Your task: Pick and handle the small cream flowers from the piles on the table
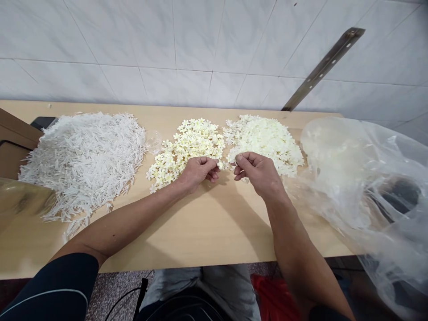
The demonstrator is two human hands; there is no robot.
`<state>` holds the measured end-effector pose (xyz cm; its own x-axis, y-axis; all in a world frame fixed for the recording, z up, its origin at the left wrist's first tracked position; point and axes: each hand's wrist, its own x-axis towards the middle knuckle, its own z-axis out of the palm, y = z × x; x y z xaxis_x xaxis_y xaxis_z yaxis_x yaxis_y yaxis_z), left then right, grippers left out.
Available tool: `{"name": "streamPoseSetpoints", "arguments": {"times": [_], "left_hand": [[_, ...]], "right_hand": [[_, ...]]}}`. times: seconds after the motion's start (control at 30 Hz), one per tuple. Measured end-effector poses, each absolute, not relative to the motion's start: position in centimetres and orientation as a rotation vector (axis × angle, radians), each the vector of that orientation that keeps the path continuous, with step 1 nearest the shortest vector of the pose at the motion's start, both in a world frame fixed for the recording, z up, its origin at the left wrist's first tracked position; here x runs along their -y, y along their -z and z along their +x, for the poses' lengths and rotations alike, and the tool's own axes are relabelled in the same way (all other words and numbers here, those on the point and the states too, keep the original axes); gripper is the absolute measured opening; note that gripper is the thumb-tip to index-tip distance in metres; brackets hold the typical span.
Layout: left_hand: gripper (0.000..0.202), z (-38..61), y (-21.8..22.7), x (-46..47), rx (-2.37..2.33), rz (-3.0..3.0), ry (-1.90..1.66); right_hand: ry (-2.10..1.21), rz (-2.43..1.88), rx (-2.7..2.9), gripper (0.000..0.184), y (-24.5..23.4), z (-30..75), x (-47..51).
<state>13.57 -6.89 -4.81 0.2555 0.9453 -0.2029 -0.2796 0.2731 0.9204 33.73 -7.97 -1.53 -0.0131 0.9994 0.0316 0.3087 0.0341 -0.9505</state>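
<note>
left grip [199,173] by yellowish flowers [197,138] | right grip [259,171] by paler flowers [267,136]

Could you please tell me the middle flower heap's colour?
The middle flower heap is pale creamy yellow, in the head view.

Dark short sleeves [56,274], the left crossed by a thin, curved pale stripe [60,290], are worn with grey trousers [229,285].

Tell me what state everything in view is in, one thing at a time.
Left hand: pinched, apparently on a small flower.
Right hand: pinched; any held piece unclear.
Yellow-centred flowers: loosely piled.
Pale flowers: heaped.
White strands: heaped, loose.
Plastic bag: crumpled, hanging over the table edge.
Metal strip: slanted at the wall.
</note>
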Motion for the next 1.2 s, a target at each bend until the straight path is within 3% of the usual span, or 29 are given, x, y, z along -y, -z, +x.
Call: {"name": "streamPoseSetpoints", "arguments": {"times": [0.13, 0.23, 0.3, 0.4, 0.5, 0.87, 1.2], "left_hand": [[0.028, 13.6, 4.8, 6.9, -0.919, 0.902, -0.999], [0.030, 13.7, 4.9, 6.9, -0.914, 0.917, -0.993], [0.030, 13.7, 5.0, 6.9, -0.920, 0.934, -0.991], [0.029, 13.7, 5.1, 6.9, -0.932, 0.983, -0.992], [0.031, 13.7, 5.1, 7.0, -0.950, 1.044, -0.998], [0.031, 13.9, 4.8, 7.4, -0.942, 0.979, -1.011], [0.034, 13.8, 5.0, 7.4, -0.901, 0.888, -1.020]], "right_hand": [[-0.286, -1.707, 1.521, 0.016, 1.2, 36.9, 7.1], [0.183, -1.726, 1.499, 0.020, 0.8, 38.3, 6.8], [0.063, -1.664, 1.563, 0.019, 0.8, 37.8, 7.1], [-0.437, -1.501, 1.788, 0.021, 1.2, 35.2, 8.1], [-0.587, -1.427, 1.848, 0.020, 1.9, 32.9, 8.7], [-0.633, -1.473, 1.818, 0.017, 2.6, 32.1, 8.8], [-0.166, -1.380, 1.979, 0.016, 3.0, 31.2, 9.2]]}}
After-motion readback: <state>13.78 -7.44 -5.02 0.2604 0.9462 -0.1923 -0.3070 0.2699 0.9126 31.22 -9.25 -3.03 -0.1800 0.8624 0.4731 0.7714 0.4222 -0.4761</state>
